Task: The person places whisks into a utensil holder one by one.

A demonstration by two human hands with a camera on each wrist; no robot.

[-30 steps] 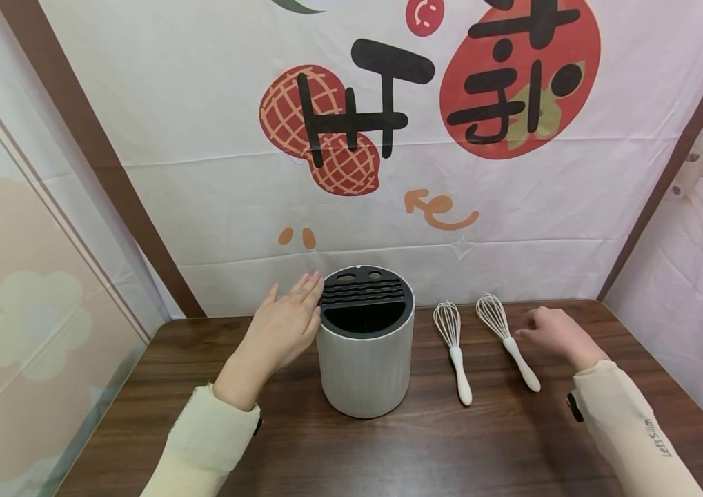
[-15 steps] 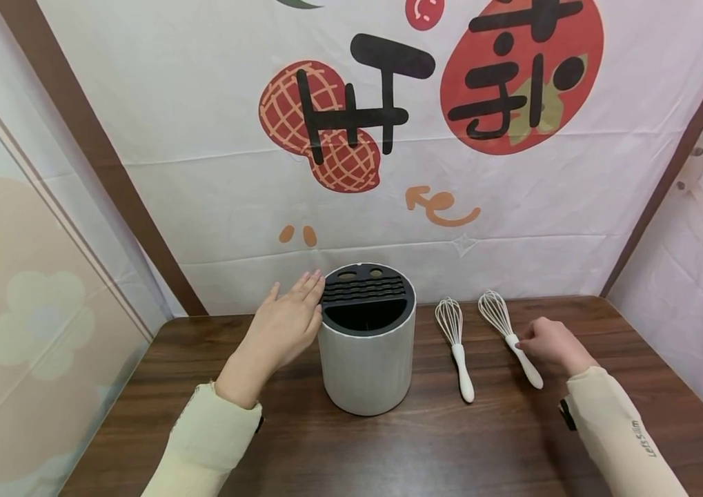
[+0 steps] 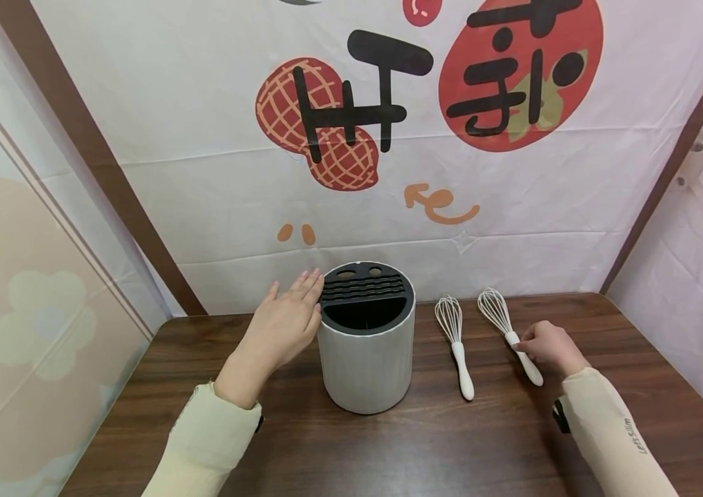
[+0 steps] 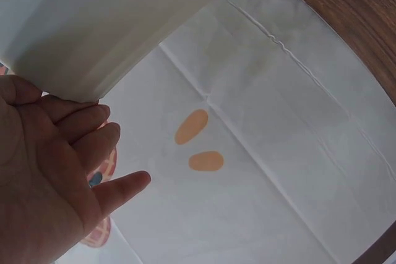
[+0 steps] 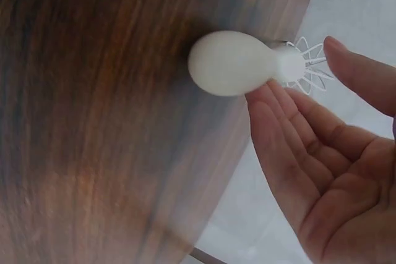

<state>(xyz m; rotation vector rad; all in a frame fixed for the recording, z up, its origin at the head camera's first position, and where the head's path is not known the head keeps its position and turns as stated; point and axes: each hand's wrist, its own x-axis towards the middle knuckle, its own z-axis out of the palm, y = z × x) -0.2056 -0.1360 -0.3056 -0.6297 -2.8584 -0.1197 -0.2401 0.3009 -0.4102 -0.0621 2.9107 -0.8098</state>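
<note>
A light grey round utensil holder (image 3: pixel 366 376) with a black slotted lid (image 3: pixel 363 288) stands upright on the table. My left hand (image 3: pixel 285 321) rests extended fingers against the left side of its rim; the left wrist view shows the fingertips (image 4: pixel 99 115) at its pale wall (image 4: pixel 124 41). Two white whisks lie to the right of the holder. My right hand (image 3: pixel 551 345) is at the handle of the right whisk (image 3: pixel 528 366). In the right wrist view its fingers (image 5: pixel 272 115) lie beside that handle (image 5: pixel 229 63), with the thumb held apart. The left whisk (image 3: pixel 461 366) lies untouched.
The wooden table (image 3: pixel 413 455) runs up to a white printed cloth (image 3: pixel 221 207) close behind the holder and whisks. Cloth panels also flank the table on the left (image 3: pixel 41 276) and right (image 3: pixel 686 297).
My right hand has moved left and slightly down, from beside the right whisk to its handle. My left hand has stayed at the holder's rim. The head view has shifted slightly.
</note>
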